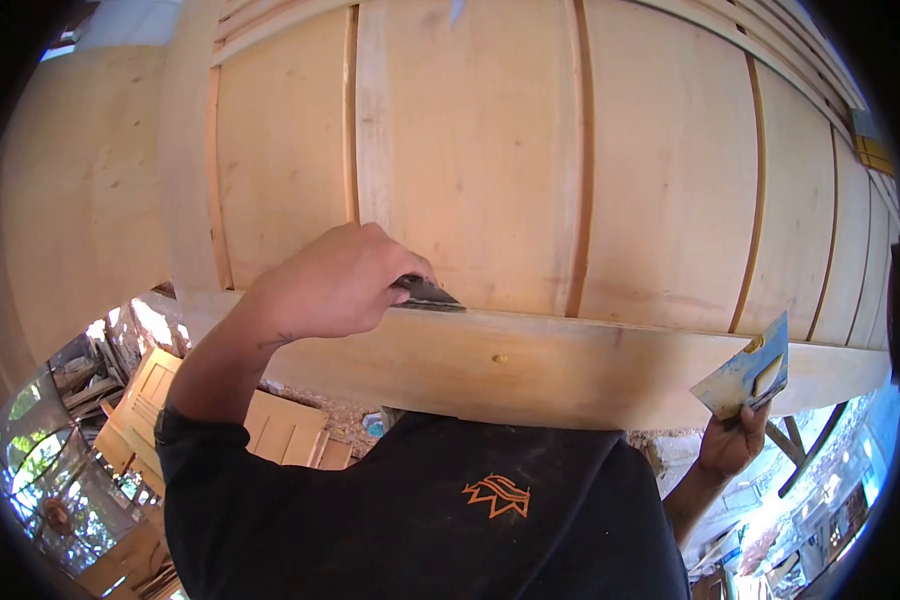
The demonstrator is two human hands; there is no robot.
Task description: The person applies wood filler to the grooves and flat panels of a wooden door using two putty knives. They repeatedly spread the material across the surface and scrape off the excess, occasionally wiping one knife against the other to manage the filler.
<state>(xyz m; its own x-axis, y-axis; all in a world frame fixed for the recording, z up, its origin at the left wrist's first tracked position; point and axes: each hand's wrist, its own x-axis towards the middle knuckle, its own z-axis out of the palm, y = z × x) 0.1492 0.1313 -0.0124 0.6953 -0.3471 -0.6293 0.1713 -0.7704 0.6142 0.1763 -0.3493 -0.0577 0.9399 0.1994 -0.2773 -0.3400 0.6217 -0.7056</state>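
My left hand (335, 280) is closed around a dark, thin-bladed scraper (432, 295). Its blade lies against the wooden panel, along the joint where the upright boards meet the lower rail (570, 365). A small yellowish filler spot (500, 358) marks that rail. Off to the right, my right hand (735, 440) grips a flat metal putty blade (750, 370) by its lower end and holds it tilted up, in front of the rail. Pale putty (768, 378) sits on this blade, with a yellowish smear near its upper edge. My left fingertips are partly hidden behind the hand.
The large wooden panel (470, 150) fills the upper view, with dark vertical grooves and slats along its top right. A plain wooden board (80, 190) stands at left. Panelled wooden pieces (145, 410) and scrap lie below left. A dark bar (812, 450) shows at lower right.
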